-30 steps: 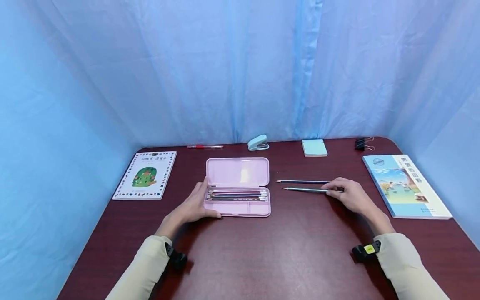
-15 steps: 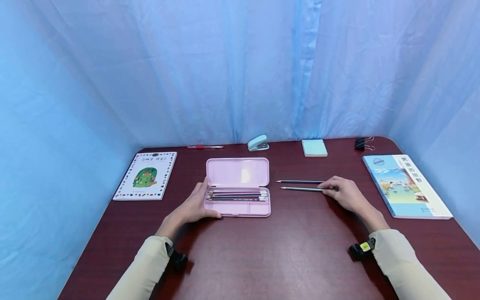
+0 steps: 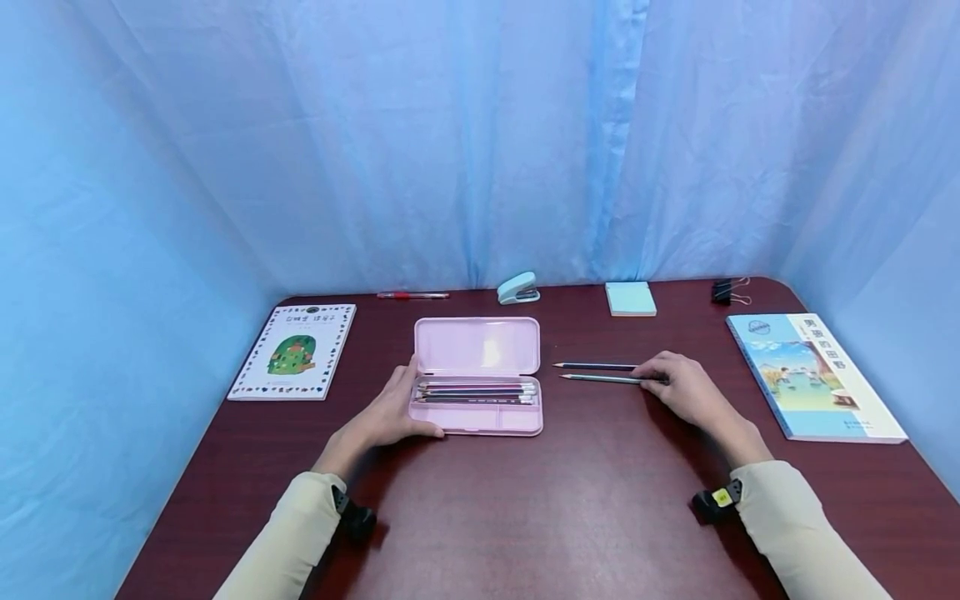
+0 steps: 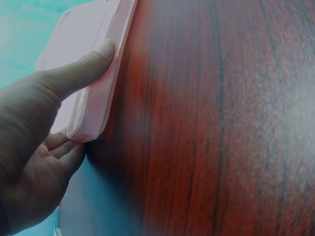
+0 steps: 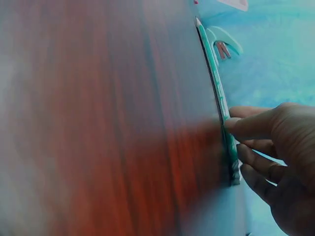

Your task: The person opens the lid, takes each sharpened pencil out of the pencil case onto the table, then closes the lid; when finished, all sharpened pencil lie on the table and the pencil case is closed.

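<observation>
A pink pencil case (image 3: 450,418) stands with its lid (image 3: 450,346) raised, several pencils (image 3: 472,392) lying side by side in its rear compartment. My left hand (image 3: 386,414) holds the case at its left end. In the left wrist view the thumb (image 4: 91,69) lies along the case's front wall, with the other fingers at its end. To the right, my right hand (image 3: 682,387) pinches a green pencil (image 5: 216,76) between thumb and fingers, low over the table, its sharpened tip pointing left. A dark pencil (image 3: 592,366) lies just behind it, its right end hidden by the hand.
A white picture book (image 3: 292,354) lies at the left, a thicker book (image 3: 810,375) at the right. Along the back edge are a red pen (image 3: 412,295), a mint stapler (image 3: 517,288), a notepad (image 3: 631,298) and a black binder clip (image 3: 723,291). A blue curtain (image 3: 480,142) hangs behind.
My right hand has slid a little to the left along the green pencil, which has also shifted slightly left. The left hand and the pencil case stay put.
</observation>
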`<state>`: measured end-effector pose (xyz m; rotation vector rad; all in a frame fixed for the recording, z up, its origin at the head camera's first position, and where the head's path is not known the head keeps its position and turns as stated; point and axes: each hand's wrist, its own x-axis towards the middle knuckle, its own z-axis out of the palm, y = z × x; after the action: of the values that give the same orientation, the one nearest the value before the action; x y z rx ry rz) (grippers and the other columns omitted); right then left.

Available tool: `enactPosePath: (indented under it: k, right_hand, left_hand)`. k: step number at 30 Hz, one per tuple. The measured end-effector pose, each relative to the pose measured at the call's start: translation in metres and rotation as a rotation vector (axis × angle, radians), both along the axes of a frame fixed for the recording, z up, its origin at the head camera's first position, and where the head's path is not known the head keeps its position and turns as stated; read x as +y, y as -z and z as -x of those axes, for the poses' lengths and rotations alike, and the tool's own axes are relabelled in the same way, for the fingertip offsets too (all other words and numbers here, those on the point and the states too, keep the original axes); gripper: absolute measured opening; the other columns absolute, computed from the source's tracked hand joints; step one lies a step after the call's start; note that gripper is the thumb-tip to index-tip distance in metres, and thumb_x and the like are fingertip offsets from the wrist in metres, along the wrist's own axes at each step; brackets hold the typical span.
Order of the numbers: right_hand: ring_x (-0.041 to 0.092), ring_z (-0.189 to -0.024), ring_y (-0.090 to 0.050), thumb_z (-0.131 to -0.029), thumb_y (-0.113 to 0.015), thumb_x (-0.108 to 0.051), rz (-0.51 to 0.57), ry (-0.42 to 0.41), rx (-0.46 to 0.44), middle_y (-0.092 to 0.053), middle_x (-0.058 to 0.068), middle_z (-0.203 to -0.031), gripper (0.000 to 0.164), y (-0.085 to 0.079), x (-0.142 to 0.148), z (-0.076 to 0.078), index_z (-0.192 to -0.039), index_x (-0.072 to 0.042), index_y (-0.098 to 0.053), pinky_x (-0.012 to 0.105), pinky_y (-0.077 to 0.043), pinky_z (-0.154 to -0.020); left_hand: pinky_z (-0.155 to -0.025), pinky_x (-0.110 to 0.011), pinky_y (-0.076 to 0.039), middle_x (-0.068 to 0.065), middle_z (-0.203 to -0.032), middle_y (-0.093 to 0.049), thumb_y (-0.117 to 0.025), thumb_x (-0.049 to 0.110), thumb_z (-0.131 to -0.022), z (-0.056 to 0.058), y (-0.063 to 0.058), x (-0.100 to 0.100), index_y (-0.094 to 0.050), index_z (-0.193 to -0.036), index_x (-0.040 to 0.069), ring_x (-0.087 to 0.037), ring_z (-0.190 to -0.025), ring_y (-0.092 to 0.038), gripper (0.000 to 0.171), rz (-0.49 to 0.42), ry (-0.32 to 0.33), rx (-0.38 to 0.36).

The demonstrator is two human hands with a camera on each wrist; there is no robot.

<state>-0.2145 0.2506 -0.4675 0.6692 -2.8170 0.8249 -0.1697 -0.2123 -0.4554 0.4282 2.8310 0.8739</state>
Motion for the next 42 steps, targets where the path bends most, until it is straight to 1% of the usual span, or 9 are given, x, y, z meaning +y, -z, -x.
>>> enactPosePath:
  k: [5,8,12,17,21,26,31,37,42]
  right_hand:
    - [0.024,-0.09,-0.058,-0.083,-0.065,-0.003,0.05,-0.046,-0.001,-0.061,0.004,-0.097,0.019,-0.014,-0.031,-0.005,-0.101,-0.01,-0.069,0.046,-0.045,-0.079]
    - [0.023,-0.089,-0.058,-0.081,-0.068,-0.005,0.1,-0.105,0.014,-0.062,0.003,-0.098,0.022,-0.02,-0.058,-0.005,-0.102,-0.01,-0.069,0.043,-0.046,-0.078]
    - [0.02,-0.093,-0.058,-0.08,-0.069,-0.007,0.14,-0.186,-0.018,-0.063,0.002,-0.1,0.025,-0.023,-0.098,-0.005,-0.105,-0.01,-0.068,0.04,-0.045,-0.083]
    - [0.019,-0.094,-0.057,-0.081,-0.067,-0.006,0.115,-0.291,-0.055,-0.063,0.004,-0.101,0.025,-0.02,-0.143,-0.011,-0.106,-0.008,-0.066,0.038,-0.045,-0.084]
    - [0.02,-0.1,-0.057,-0.082,-0.065,-0.005,0.04,-0.364,-0.03,-0.063,0.005,-0.104,0.026,-0.018,-0.167,-0.017,-0.108,-0.006,-0.065,0.037,-0.043,-0.089]
    - [0.022,-0.106,-0.054,-0.083,-0.065,-0.009,-0.067,-0.359,0.008,-0.061,0.007,-0.108,0.027,-0.017,-0.18,-0.021,-0.11,-0.005,-0.063,0.038,-0.04,-0.093]
    - [0.022,-0.101,-0.056,-0.082,-0.064,-0.006,-0.098,-0.343,-0.01,-0.062,0.008,-0.106,0.03,-0.019,-0.182,-0.017,-0.112,-0.005,-0.062,0.038,-0.042,-0.09]
    - [0.016,-0.086,-0.058,-0.079,-0.064,0.001,-0.039,-0.376,-0.043,-0.063,0.004,-0.091,0.022,-0.018,-0.181,-0.011,-0.1,-0.006,-0.067,0.033,-0.046,-0.079]
    - [0.013,-0.08,-0.058,-0.078,-0.066,0.003,0.006,-0.396,-0.07,-0.064,0.002,-0.085,0.021,-0.017,-0.179,-0.009,-0.095,-0.007,-0.069,0.028,-0.047,-0.074]
  left_hand:
    - [-0.104,-0.04,-0.029,-0.014,-0.138,-0.028,-0.081,0.05,-0.061,0.0,-0.001,0.0,0.0,-0.148,0.005,-0.023,-0.123,-0.033,0.127,0.008,-0.004,-0.007]
    - [-0.104,-0.04,-0.029,-0.013,-0.138,-0.028,-0.08,0.051,-0.061,-0.001,-0.002,0.001,0.0,-0.148,0.006,-0.023,-0.122,-0.033,0.127,0.014,-0.009,-0.013]
    - [-0.103,-0.041,-0.029,-0.012,-0.137,-0.029,-0.08,0.051,-0.061,-0.001,-0.002,0.001,0.0,-0.148,0.007,-0.023,-0.121,-0.034,0.127,0.012,-0.011,-0.017]
    - [-0.103,-0.039,-0.03,-0.012,-0.136,-0.029,-0.081,0.051,-0.061,-0.001,-0.001,0.002,0.0,-0.148,0.007,-0.022,-0.121,-0.034,0.127,0.013,-0.01,-0.021]
    - [-0.103,-0.039,-0.029,-0.012,-0.137,-0.029,-0.081,0.051,-0.061,-0.002,-0.001,0.002,0.0,-0.148,0.007,-0.022,-0.121,-0.034,0.127,0.011,-0.013,-0.026]
    - [-0.103,-0.039,-0.029,-0.013,-0.137,-0.028,-0.081,0.049,-0.062,-0.001,-0.002,0.002,0.001,-0.148,0.007,-0.023,-0.121,-0.034,0.126,0.009,-0.011,-0.02]
    - [-0.103,-0.038,-0.03,-0.012,-0.135,-0.03,-0.081,0.05,-0.061,0.001,-0.001,0.001,0.0,-0.148,0.006,-0.022,-0.121,-0.035,0.127,0.019,-0.005,0.004]
    - [-0.1,-0.04,-0.032,-0.013,-0.131,-0.034,-0.083,0.046,-0.06,0.002,0.002,0.0,-0.003,-0.147,0.0,-0.022,-0.118,-0.038,0.126,0.0,0.016,0.057]
    - [-0.103,-0.039,-0.03,-0.012,-0.132,-0.034,-0.083,0.046,-0.061,0.001,0.001,0.001,0.0,-0.148,0.004,-0.022,-0.121,-0.036,0.127,-0.003,0.007,0.025]
